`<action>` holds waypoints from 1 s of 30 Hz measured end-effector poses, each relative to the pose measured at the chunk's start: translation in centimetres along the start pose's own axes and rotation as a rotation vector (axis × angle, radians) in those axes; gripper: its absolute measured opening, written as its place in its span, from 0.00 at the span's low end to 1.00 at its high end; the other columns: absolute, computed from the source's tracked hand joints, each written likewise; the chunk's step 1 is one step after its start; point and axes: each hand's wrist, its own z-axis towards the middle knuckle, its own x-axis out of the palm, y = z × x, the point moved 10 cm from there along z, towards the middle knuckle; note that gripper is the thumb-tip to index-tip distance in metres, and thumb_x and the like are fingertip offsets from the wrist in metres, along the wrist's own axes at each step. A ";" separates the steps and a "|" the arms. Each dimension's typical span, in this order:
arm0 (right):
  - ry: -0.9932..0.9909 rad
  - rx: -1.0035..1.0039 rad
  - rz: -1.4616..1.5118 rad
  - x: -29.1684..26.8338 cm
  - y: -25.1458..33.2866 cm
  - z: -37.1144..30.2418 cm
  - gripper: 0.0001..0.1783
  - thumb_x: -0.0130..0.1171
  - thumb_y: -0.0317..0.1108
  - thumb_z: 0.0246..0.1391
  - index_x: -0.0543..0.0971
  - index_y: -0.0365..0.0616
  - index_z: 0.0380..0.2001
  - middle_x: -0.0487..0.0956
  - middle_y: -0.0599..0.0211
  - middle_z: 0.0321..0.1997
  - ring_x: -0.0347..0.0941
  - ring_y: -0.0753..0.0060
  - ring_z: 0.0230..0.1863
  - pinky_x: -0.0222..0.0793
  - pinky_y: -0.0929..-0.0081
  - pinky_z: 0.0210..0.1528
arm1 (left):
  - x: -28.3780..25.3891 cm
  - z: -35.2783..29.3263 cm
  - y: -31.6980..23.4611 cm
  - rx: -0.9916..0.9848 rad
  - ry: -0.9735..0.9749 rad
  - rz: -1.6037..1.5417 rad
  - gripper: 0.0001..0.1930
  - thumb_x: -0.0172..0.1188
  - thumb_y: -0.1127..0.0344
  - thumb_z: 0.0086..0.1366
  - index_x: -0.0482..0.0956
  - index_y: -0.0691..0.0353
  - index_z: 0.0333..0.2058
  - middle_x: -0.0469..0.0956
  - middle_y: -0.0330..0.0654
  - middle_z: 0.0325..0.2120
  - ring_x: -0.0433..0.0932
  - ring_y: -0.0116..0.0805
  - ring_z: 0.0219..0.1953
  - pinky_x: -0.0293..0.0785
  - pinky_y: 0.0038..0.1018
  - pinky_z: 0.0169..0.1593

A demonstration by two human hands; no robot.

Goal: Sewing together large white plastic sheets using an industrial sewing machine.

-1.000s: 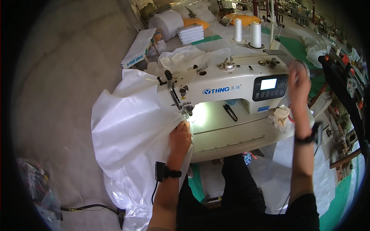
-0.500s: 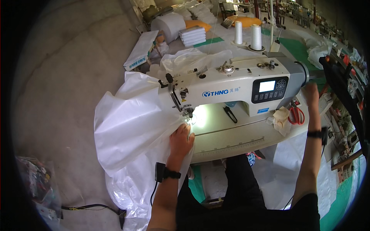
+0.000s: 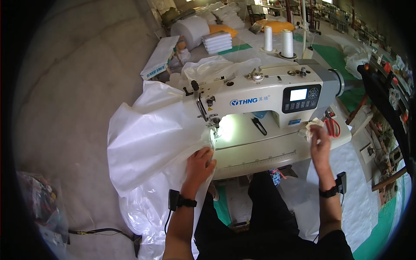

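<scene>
A large sheet of white plastic-like material [image 3: 149,130] drapes from the left end of a white sewing machine [image 3: 260,97] down past the table edge. Its right edge runs up under the lit needle area [image 3: 215,130]. Just below the needle, my left hand [image 3: 199,167] pinches that edge between thumb and curled fingers. My right hand [image 3: 320,147] is raised over the table's right part with its fingers bent and apart, holding nothing visible. Right behind those fingertips lie a crumpled cream cloth scrap [image 3: 313,125] and red-handled scissors [image 3: 333,128].
Black thread snips [image 3: 259,126] lie under the machine arm. Two white thread cones [image 3: 287,43] stand behind it. A white roll [image 3: 190,32] and a folded white stack [image 3: 216,42] are on the floor beyond. A clear bag of items [image 3: 39,208] sits at far left.
My right hand has left the handwheel and come down and left to beside the cloth scrap. My left hand has slid slightly toward me along the sheet's edge.
</scene>
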 end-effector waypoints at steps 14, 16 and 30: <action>0.588 -0.401 0.078 28.0 14.2 -6.4 0.13 0.50 0.26 0.46 0.76 0.43 0.37 0.76 0.62 0.44 0.76 0.58 0.39 0.72 0.65 0.37 | 0.1 -1.9 3.2 -0.191 -0.027 0.065 0.16 0.54 0.69 0.50 0.77 0.57 0.41 0.73 0.44 0.44 0.68 0.47 0.47 0.62 0.40 0.52; 0.611 -0.454 0.054 30.5 14.7 -6.5 0.14 0.50 0.26 0.44 0.76 0.44 0.37 0.75 0.63 0.45 0.75 0.58 0.39 0.72 0.65 0.38 | -0.7 -3.2 3.3 -0.171 -0.067 0.066 0.15 0.54 0.70 0.50 0.78 0.57 0.39 0.74 0.44 0.42 0.69 0.46 0.47 0.63 0.40 0.51; 0.793 -0.401 0.161 30.8 14.7 -9.1 0.08 0.52 0.37 0.52 0.74 0.45 0.31 0.72 0.61 0.33 0.73 0.54 0.34 0.69 0.60 0.38 | -6.3 -8.5 -3.9 -0.167 0.117 0.157 0.08 0.54 0.74 0.50 0.78 0.61 0.31 0.77 0.48 0.29 0.76 0.48 0.33 0.71 0.41 0.38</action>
